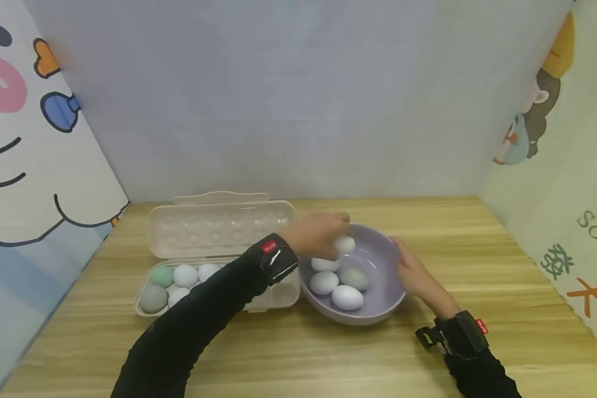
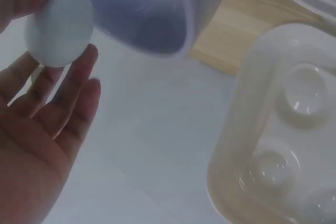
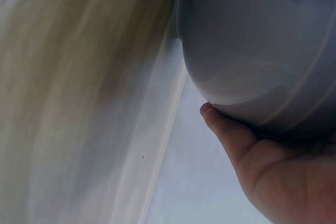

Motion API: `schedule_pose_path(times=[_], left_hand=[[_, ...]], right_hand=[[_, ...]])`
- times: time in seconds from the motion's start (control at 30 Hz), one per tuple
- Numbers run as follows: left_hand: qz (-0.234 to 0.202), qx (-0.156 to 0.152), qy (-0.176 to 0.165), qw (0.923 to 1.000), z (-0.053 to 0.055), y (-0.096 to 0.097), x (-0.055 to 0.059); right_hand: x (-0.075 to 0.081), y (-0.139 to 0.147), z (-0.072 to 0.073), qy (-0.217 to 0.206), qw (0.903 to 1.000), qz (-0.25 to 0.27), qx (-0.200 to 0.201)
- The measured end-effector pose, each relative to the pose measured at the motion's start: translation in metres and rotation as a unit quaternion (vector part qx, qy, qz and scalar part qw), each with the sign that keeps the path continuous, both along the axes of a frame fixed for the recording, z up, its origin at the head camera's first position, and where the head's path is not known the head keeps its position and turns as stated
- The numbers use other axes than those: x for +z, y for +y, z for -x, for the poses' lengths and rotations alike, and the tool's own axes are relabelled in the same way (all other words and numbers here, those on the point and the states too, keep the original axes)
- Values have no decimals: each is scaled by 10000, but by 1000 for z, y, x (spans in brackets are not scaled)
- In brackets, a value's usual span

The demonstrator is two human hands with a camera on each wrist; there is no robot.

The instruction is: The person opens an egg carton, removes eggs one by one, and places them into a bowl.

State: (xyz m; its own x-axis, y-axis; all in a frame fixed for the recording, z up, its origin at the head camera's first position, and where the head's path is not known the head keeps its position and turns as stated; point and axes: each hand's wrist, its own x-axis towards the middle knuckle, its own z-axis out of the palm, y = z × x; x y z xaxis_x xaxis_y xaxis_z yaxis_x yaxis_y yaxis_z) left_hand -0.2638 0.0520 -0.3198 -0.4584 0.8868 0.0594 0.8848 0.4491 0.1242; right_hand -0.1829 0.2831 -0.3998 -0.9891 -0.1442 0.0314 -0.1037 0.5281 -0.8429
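Observation:
Over the purple bowl (image 1: 378,260), my left hand (image 1: 318,233) pinches a white egg (image 1: 345,244) between thumb and fingers. The left wrist view shows this egg (image 2: 60,24) held at the fingertips, near the bowl's rim (image 2: 184,30). Several eggs lie inside the bowl, among them a white egg (image 1: 347,297) and a grey-green egg (image 1: 353,278). My right hand (image 1: 414,273) grips the bowl's right side at the rim. In the right wrist view its thumb (image 3: 231,135) presses along the bowl's outer wall (image 3: 247,51).
Left of the bowl lies an egg carton (image 1: 289,293) with its clear lid (image 1: 219,221) folded back. Its left part holds a green egg (image 1: 161,276), a grey egg (image 1: 153,299) and several white ones; my left sleeve (image 1: 204,315) crosses over it. A wall (image 1: 298,110) stands behind the wooden table (image 1: 298,359).

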Motion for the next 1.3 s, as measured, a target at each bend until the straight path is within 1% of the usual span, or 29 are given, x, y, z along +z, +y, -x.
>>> schedule_pose_path(times=[0.17, 0.27, 0.37, 0.43, 0.53, 0.63, 0.8, 0.83, 0.93, 1.07, 1.23, 1.3], left_hand=[[520, 25, 577, 9970, 4, 13, -9], [770, 36, 814, 9937, 6, 17, -15], [939, 22, 901, 9915, 8, 21, -20], [1015, 26, 845, 9912, 9, 22, -21], [1112, 100, 673, 9915, 9, 24, -23], [1225, 192, 501, 9910, 8, 25, -22], [1372, 280, 447, 9891, 3, 26, -21], [1365, 278, 453, 9892, 2, 26, -22], [1302, 250, 513, 9898, 3, 25, -31], [1216, 217, 465, 9912, 4, 23, -38], [1182, 179, 333, 9923, 1, 23, -36], [1055, 115, 396, 9936, 1, 21, -32]], right_hand=[[0, -6, 2, 117, 9999, 73, 68], [1, -8, 4, 174, 9998, 26, 77], [2, -10, 5, 231, 9997, -63, 50], [3, -11, 6, 247, 9997, -80, 39], [4, -11, 7, 288, 9995, -100, 69], [4, -12, 8, 287, 9995, -98, 97], [3, -10, 7, 229, 9996, -142, 61], [3, -10, 7, 222, 9997, -130, 60], [1, -9, 7, 258, 9996, -133, 69], [0, -8, 6, 278, 9995, -126, 64], [-1, -4, 3, 152, 9997, -184, -18], [0, -1, 1, 82, 9997, -211, -53]])
